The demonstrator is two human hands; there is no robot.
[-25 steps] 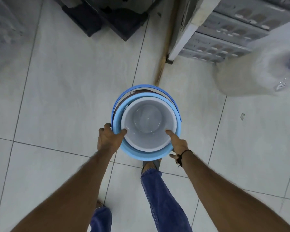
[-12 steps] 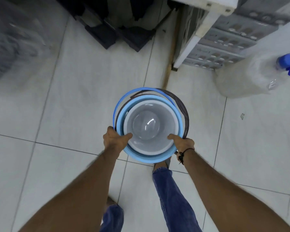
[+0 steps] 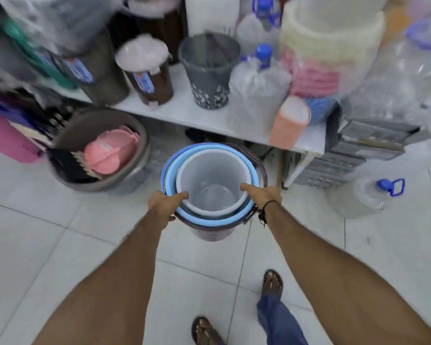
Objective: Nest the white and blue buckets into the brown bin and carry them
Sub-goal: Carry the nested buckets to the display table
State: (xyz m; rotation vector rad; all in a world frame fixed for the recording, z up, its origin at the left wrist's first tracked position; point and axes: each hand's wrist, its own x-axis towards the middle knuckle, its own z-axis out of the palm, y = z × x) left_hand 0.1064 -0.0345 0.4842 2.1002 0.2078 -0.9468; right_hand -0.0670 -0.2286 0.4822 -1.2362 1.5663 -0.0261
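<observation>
Brown bin (image 3: 210,232), gripped by both hands, faces a cluttered white shelf (image 3: 184,113).

The white bucket (image 3: 210,180) sits inside the light blue bucket (image 3: 204,220), and both sit inside the brown bin (image 3: 213,231). The three are nested upright, slightly tilted, near the centre of the frame, lifted above the floor. Their mouths are open and the white one is empty.

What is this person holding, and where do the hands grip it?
A nested stack: white bucket inside blue bucket inside brown bin. Left hand and right hand grip opposite sides of the rims, thumbs hooked over the white bucket's edge.
</observation>
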